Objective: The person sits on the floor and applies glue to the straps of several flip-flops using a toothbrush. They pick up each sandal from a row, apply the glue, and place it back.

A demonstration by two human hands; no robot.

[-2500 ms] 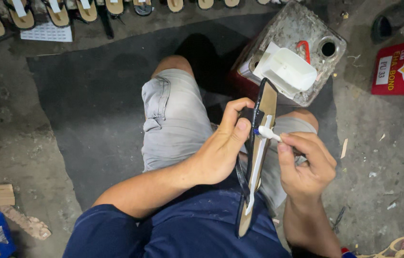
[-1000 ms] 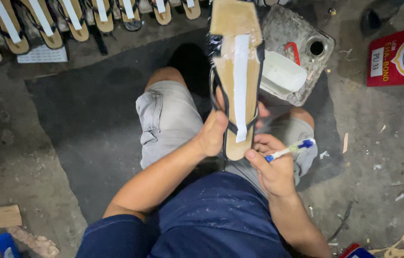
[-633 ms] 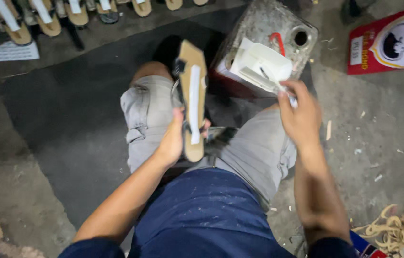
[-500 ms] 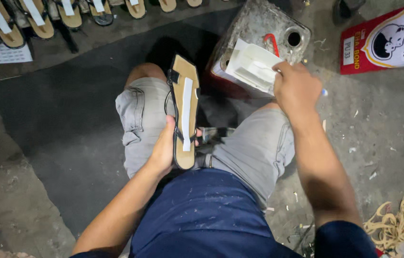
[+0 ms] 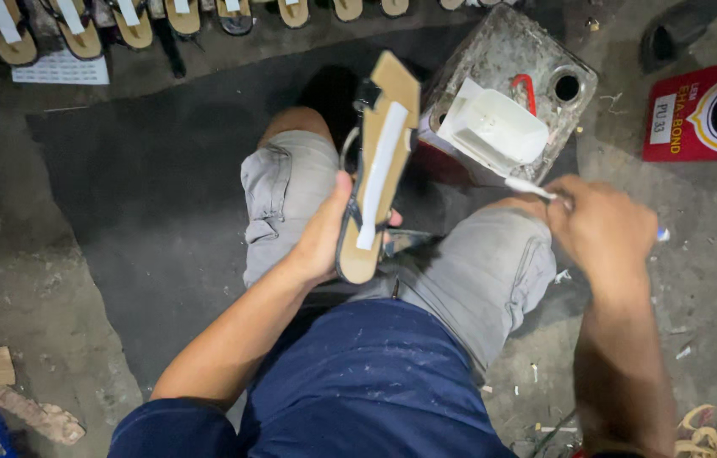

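Above the knees, the left hand [image 5: 320, 242] is holding the sandal sole [image 5: 379, 165] with its long axis pointing away, fingers wrapped around it; the right hand [image 5: 608, 237] is pinching a brush [image 5: 528, 187] beside the white tub [image 5: 494, 131].

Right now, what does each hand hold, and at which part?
The left hand grips the sandal sole near its lower end. The right hand holds a small brush by its handle, beside the white tub.

The left hand [image 5: 324, 242] grips a tan sole [image 5: 379, 170] upright over the lap. The right hand [image 5: 604, 233] holds a brush [image 5: 532, 188], its tip at the white tub [image 5: 494, 131] on a grimy can [image 5: 507, 51].
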